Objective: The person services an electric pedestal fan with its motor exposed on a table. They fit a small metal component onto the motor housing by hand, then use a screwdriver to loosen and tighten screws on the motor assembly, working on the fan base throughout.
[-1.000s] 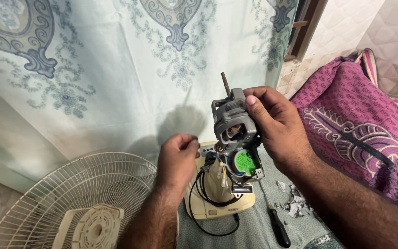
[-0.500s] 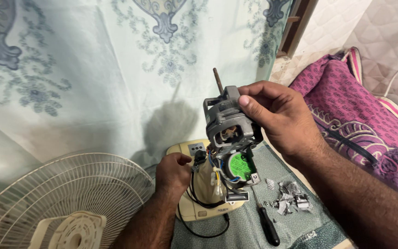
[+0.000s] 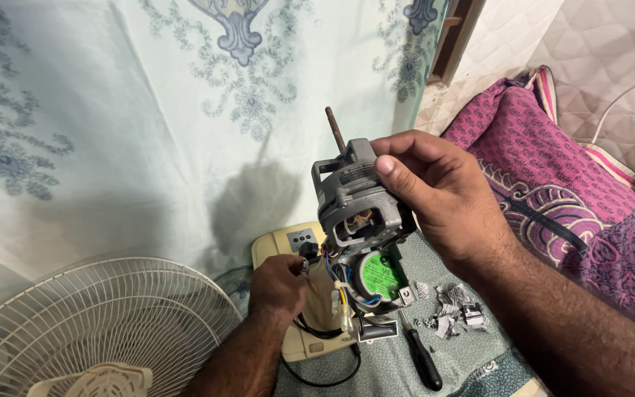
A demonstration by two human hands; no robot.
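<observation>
Matt grey metal motor (image 3: 358, 198) — patterned cloth (image 3: 112, 132)

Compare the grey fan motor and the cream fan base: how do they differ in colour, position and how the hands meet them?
The grey fan motor is bare metal with its shaft pointing up; the cream fan base is smooth plastic with buttons. The motor is held in the air by the right hand; the base lies on the cloth below. The left hand holds a small black part just above the base. Coloured wires hang from the motor towards the base.
</observation>
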